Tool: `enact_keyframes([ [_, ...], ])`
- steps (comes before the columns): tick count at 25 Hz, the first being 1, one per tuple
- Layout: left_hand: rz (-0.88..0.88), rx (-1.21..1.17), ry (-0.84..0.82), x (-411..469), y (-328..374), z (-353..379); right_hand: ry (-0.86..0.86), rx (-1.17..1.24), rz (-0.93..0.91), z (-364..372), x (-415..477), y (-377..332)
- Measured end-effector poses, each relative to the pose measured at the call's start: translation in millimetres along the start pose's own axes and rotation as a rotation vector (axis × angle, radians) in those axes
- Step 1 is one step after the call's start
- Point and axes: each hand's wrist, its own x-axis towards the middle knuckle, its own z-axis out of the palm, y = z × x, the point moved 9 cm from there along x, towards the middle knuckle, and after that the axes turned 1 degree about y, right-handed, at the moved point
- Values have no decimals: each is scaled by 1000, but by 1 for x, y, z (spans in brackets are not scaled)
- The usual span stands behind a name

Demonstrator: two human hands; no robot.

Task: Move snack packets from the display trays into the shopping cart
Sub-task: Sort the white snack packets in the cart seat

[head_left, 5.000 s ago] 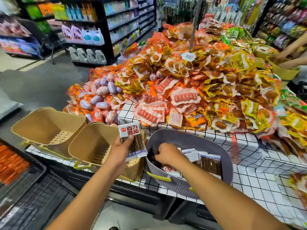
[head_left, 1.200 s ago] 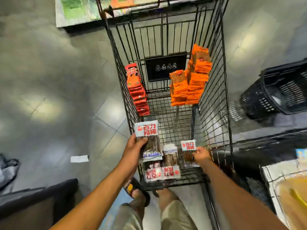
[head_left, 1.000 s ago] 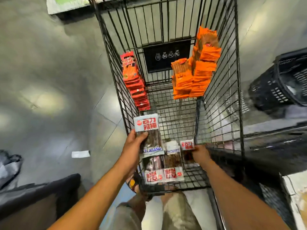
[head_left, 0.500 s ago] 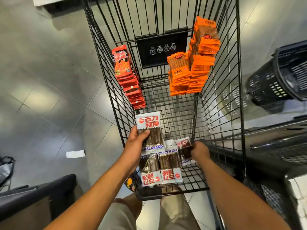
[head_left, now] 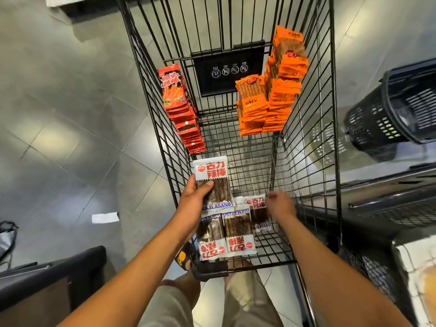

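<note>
I look down into a black wire shopping cart (head_left: pixel 331 128). My left hand (head_left: pixel 194 204) grips a white-and-brown snack packet (head_left: pixel 213 180) over the cart's near left corner. Below it, two matching packets (head_left: pixel 226 234) lie flat on the cart floor. A third packet (head_left: pixel 258 212) lies just right of them, at the fingertips of my right hand (head_left: pixel 282 205). That hand hovers with loosely curled fingers and holds nothing. A stack of red packets (head_left: pixel 181 109) leans on the left wall. Orange packet stacks (head_left: pixel 271 97) stand at the far right.
A black plastic basket (head_left: pixel 401 109) sits to the right of the cart. A dark shelf edge (head_left: pixel 377 199) and a white checked display corner (head_left: pixel 417 263) are at right. A white paper scrap (head_left: pixel 105 217) lies on the grey tiled floor.
My right hand has let go of its packet, which now lies beside the two on the cart floor. My left hand still holds its packet. The view has moved closer over the cart.
</note>
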Motion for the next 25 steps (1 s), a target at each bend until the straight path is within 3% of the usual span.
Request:
enact_keyframes([
  [2,9,-6,-10,-2,4,7,-68,431,-75,-24,-23,-48],
  [4,12,-35,-27,-4,9,17,-320,703,-209,-34,-56,-104],
  [6,14,-61,-58,-6,15,27,-505,665,-332,-29,-84,-138],
  [9,85,83,-100,-11,29,40,-442,622,-380,-34,-87,-150],
  [11,230,413,-134,-15,42,41,-405,700,-400,-48,-79,-150],
  [15,837,1215,69,-29,74,15,-218,741,-230,-66,-33,-97],
  [19,957,1720,34,-13,48,-1,-122,492,-19,-41,1,-17],
  [22,984,1844,22,-8,38,1,-148,246,19,-5,15,25],
  [25,1053,1817,70,-12,44,4,-278,173,74,37,18,43],
])
